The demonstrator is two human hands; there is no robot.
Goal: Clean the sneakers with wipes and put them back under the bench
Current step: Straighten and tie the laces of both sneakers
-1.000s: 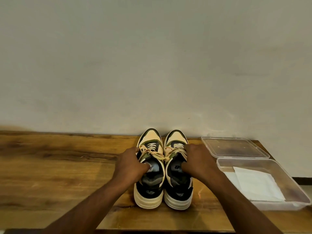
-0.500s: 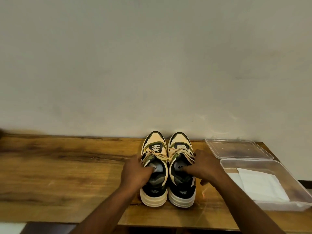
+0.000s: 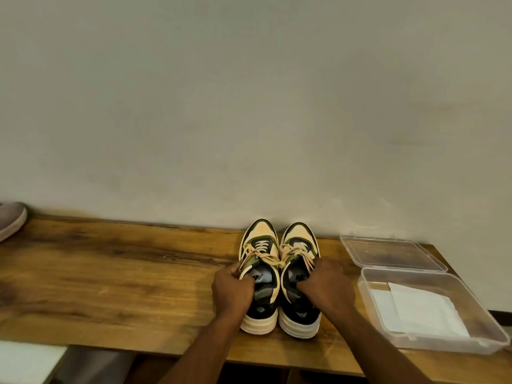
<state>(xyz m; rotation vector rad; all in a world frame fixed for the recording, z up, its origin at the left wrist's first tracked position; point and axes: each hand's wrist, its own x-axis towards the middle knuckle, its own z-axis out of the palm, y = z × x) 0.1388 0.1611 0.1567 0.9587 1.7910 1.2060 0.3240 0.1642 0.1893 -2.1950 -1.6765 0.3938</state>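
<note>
Two sneakers [image 3: 278,275] at lower centre, two hands, one clear box [image 3: 432,314] lower right, one grey shoe [image 3: 11,218] at left edge.

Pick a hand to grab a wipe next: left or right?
Right. The right hand sits beside the open wipes box; the left hand would have to cross over both sneakers.
</note>
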